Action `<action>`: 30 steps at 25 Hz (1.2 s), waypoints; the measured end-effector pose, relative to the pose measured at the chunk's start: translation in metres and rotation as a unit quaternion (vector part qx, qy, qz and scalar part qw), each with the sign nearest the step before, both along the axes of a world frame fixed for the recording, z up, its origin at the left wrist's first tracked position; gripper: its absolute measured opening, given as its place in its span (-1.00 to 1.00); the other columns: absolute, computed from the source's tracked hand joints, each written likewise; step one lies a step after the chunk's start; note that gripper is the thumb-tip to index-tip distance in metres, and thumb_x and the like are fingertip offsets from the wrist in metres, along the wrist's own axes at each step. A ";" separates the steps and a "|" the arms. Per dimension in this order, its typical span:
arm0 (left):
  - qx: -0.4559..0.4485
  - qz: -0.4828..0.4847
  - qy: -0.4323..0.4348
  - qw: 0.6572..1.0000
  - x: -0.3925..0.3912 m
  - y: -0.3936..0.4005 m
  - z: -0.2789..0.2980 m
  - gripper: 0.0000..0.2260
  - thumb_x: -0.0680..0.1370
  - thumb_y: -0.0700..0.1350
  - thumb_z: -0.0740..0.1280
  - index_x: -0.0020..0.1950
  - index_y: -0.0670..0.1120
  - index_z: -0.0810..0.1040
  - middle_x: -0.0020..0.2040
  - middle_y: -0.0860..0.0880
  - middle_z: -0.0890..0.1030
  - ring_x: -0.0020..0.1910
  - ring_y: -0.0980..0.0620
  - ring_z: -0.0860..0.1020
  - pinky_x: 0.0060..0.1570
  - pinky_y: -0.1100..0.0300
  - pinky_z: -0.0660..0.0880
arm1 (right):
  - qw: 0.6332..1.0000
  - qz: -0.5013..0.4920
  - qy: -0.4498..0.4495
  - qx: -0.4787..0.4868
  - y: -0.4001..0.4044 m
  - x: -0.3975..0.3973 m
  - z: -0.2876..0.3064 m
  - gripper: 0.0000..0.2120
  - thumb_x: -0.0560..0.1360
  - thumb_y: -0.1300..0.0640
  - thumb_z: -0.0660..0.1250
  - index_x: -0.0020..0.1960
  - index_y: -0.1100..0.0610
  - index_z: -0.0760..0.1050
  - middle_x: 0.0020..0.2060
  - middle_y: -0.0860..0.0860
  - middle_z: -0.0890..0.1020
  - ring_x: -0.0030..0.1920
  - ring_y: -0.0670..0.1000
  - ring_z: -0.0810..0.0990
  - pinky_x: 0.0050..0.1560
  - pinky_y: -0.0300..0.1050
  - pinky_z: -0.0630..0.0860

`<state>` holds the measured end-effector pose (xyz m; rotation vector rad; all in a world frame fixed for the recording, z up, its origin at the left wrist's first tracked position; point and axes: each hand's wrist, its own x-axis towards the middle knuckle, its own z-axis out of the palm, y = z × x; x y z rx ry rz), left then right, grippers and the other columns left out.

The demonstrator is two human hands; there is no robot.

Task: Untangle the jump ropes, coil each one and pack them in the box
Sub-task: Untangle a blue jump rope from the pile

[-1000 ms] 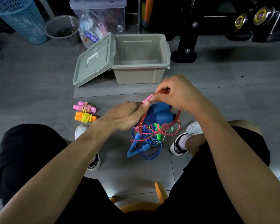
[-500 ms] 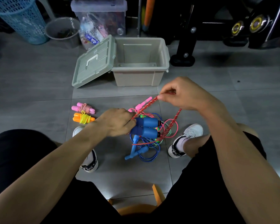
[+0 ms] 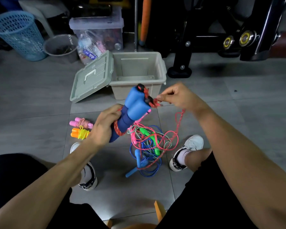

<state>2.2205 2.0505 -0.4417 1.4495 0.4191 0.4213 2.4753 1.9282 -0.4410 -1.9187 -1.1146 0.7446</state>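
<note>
My left hand (image 3: 104, 126) grips the two blue foam handles (image 3: 135, 104) of one jump rope, tilted up toward the box. Its red speckled rope (image 3: 117, 129) wraps round the handles' lower part. My right hand (image 3: 175, 96) pinches that red rope at the handles' top ends; a loop of it hangs down to a tangle of pink, green and blue ropes (image 3: 149, 146) on the floor between my feet. A coiled pink-handled rope (image 3: 81, 123) and a coiled orange-handled rope (image 3: 80, 133) lie at the left. The beige box (image 3: 162, 68) stands open and empty, its lid (image 3: 91, 76) leaning on its left side.
A blue mesh basket (image 3: 18, 35), a grey bucket (image 3: 61, 47) and a clear storage bin (image 3: 97, 33) stand behind the box at the left. Black exercise equipment (image 3: 221, 30) fills the back right. My white shoes (image 3: 188, 151) flank the tangle on the grey tiled floor.
My left hand has lifted and tilted the blue handles upward. My right hand has brought the red rope to their top ends.
</note>
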 end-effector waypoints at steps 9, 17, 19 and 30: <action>-0.114 0.298 0.088 0.944 0.027 0.017 0.009 -0.83 0.63 -0.11 0.05 0.01 -0.15 0.38 -0.33 -0.05 0.48 -0.51 0.11 0.50 -0.53 0.32 0.37 | 0.984 0.130 -0.074 -0.100 0.016 -0.055 -0.013 -0.78 0.57 0.10 0.34 -0.16 0.17 0.65 -0.37 0.04 0.63 -0.35 -0.03 0.49 -0.26 -0.06 0.43; 0.475 0.135 0.316 0.810 0.032 0.009 -0.020 -0.79 0.65 0.06 0.03 0.04 -0.07 0.29 -0.18 -0.18 0.59 -0.19 -0.30 0.56 -0.29 0.02 0.32 | 0.962 0.187 -0.184 -0.076 0.013 -0.090 0.022 -0.79 0.57 0.06 0.21 -0.21 0.06 0.49 -0.34 -0.09 0.53 -0.29 -0.08 0.49 -0.22 -0.02 0.43; 0.497 0.079 0.275 0.819 0.030 0.003 -0.019 -0.74 0.65 0.12 -0.03 0.01 -0.04 0.28 -0.18 -0.17 0.60 -0.17 -0.30 0.56 -0.29 0.04 0.31 | 0.967 0.155 -0.192 -0.063 0.010 -0.080 0.026 -0.82 0.58 0.07 0.24 -0.14 0.08 0.55 -0.30 -0.09 0.54 -0.23 -0.03 0.49 -0.15 -0.03 0.44; 0.459 -0.135 0.198 0.856 0.017 -0.001 -0.023 -0.80 0.62 0.14 0.15 0.06 0.03 0.30 -0.29 -0.04 0.55 -0.24 -0.14 0.50 -0.23 0.04 0.41 | 0.984 0.096 -0.099 -0.110 -0.008 -0.036 0.040 -0.71 0.42 -0.13 0.47 -0.33 0.05 0.58 -0.46 -0.05 0.55 -0.43 -0.17 0.37 -0.34 -0.19 0.32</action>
